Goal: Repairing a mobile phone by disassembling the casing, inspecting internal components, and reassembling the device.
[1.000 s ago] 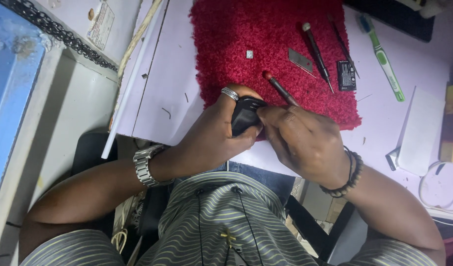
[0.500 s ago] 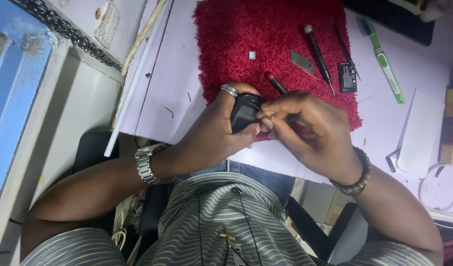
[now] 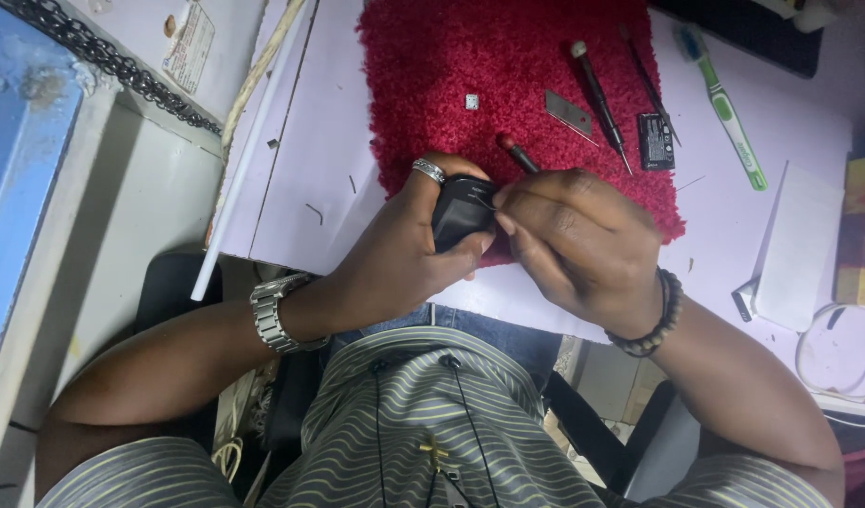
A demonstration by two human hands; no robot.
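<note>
your left hand (image 3: 400,249) is wrapped around the small black device (image 3: 461,212), thumb under it and ringed finger over its top, holding it just over the near edge of the red mat (image 3: 470,56). your right hand (image 3: 578,240) is closed on a red-tipped screwdriver (image 3: 517,153), fingertips pinched against the device's right edge, with the tool's tip end hidden under your fingers and its handle pointing up onto the mat. farther up the mat lie a small white square piece (image 3: 471,102), a metal blade (image 3: 568,110), a black screwdriver (image 3: 600,94) and a small black battery (image 3: 655,141), and a green toothbrush (image 3: 724,108) lies on the table just right of the mat.
</note>
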